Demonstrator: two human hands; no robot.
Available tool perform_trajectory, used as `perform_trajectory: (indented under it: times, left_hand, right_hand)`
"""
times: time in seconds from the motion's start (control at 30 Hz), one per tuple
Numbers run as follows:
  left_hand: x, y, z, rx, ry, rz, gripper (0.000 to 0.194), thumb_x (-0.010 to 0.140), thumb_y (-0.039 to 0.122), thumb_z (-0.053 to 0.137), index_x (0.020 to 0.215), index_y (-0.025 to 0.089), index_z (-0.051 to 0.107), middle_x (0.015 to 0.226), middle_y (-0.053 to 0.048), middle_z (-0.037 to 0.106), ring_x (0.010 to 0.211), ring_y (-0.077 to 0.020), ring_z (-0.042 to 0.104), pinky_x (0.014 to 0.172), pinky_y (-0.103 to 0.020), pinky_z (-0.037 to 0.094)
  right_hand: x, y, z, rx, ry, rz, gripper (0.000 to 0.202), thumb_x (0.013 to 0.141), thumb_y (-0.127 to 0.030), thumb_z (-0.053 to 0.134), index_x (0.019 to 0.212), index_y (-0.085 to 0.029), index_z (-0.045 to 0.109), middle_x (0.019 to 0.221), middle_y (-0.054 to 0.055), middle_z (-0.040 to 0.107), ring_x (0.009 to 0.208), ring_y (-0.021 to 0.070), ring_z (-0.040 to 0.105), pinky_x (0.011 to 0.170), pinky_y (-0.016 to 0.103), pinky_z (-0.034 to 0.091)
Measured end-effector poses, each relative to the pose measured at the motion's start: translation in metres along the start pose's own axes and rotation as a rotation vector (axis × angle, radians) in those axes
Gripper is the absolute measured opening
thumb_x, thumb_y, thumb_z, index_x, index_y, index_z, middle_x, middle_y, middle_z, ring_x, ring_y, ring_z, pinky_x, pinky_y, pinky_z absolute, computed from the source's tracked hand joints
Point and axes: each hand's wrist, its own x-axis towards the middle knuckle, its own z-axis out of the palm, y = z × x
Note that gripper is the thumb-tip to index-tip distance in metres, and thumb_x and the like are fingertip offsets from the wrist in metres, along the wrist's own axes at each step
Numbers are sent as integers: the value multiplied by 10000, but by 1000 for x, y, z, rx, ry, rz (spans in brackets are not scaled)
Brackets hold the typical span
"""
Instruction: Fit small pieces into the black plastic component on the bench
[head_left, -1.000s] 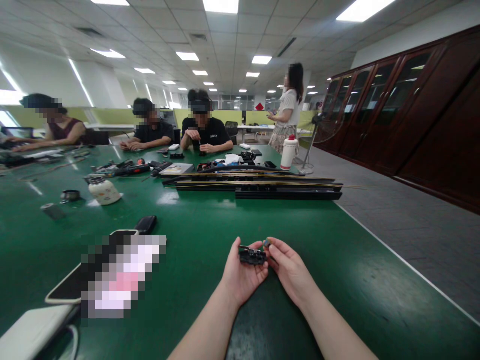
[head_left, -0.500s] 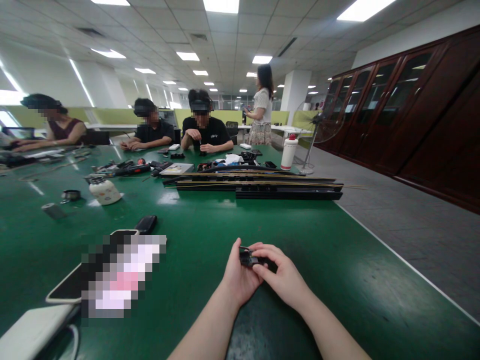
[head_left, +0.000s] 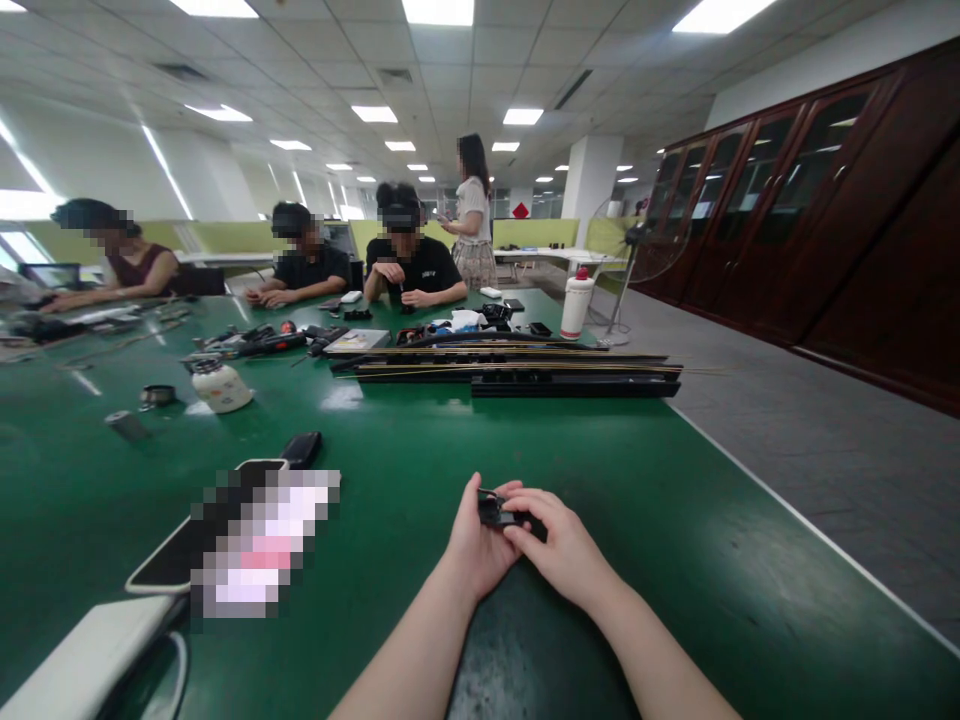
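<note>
Between my two hands, above the green table, is a small black part with a hollow side and what looks like a thin curved wire or metal piece along its top edge. My left hand cradles it from below and from the left, thumb up along its left end. On its right end, the fingertips and thumb of my right hand pinch it. The fingers cover much of the part, so its exact kind cannot be made out.
Long black rails with thin brass-coloured rods lie across the table ahead. A white bottle with a red cap stands behind them. To the left are a phone, a black case, a cream jar and a metal cylinder. Several people sit or stand beyond.
My hands keep the same grip on the black part, with only slight finger movement. The view has shifted a little, and the standing person in the background has moved left.
</note>
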Motion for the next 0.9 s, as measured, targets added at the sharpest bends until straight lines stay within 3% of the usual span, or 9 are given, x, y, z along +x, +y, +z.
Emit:
perform_trajectory:
  times: [0.33,0.67,0.8,0.9]
  left_hand:
    - [-6,-5,-5,54,-117,63,454,866,495,343,903,107,575,826,-112,610,711,-171,598,606,-261,480]
    - [-8,-7,-7,36,-41,57,509,862,533,309,883,78,537,816,-157,613,735,-201,619,675,-298,491]
    - [-14,-7,-13,-29,-103,65,487,869,513,307,969,97,539,875,-140,620,758,-214,624,690,-329,487]
    - [-17,-6,-18,-70,-151,45,444,878,460,327,918,84,560,870,-148,622,798,-232,620,720,-346,478]
  right_hand:
    - [-4,14,-4,390,-19,157,363,663,-166,659,1015,-247,622,1042,25,654,970,185,588,942,386,396]
    - [-6,8,0,314,-24,124,285,717,-202,602,999,-235,626,1048,32,651,978,183,585,936,373,403]
    - [-6,5,2,294,-4,134,309,684,-181,610,984,-248,635,1017,16,662,973,188,588,939,378,401]
    - [-6,2,2,264,-23,132,305,675,-170,606,967,-251,645,1005,14,666,969,192,586,954,389,386]
